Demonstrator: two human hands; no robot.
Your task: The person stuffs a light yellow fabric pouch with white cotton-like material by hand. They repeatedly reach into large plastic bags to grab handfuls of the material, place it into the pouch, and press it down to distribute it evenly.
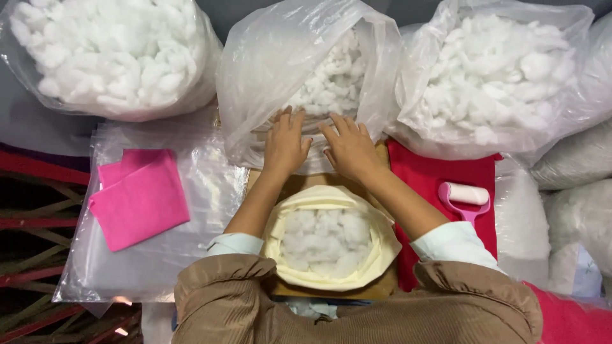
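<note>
Clear plastic bag of white stuffing (306, 83), top centre of frame, mouth facing the person; both hands at its lower edge. Left hand (285, 145) lies flat, fingers spread, palm down on the bag's plastic, gripping nothing that I can see. Right hand (349, 150) just beside it, also flat with fingers splayed on the plastic; the two hands are near but apart. Below the hands, centre frame, a cream fabric cover (376, 255) sits open, filled with white stuffing clumps (325, 239), resting on a brown board (294, 183). Light sleeve cuffs and brown ribbed sleeves at bottom. Left of centre: folded pink cloth (139, 197) on a stack of clear plastic sheets (210, 191). Right of centre: red cloth (440, 172) with a pink-handled lint roller (466, 197) on it. Upper left and upper right: two more open bags of stuffing (108, 54) (503, 76). Far right edge: more filled bags (577, 191), stacked.
</note>
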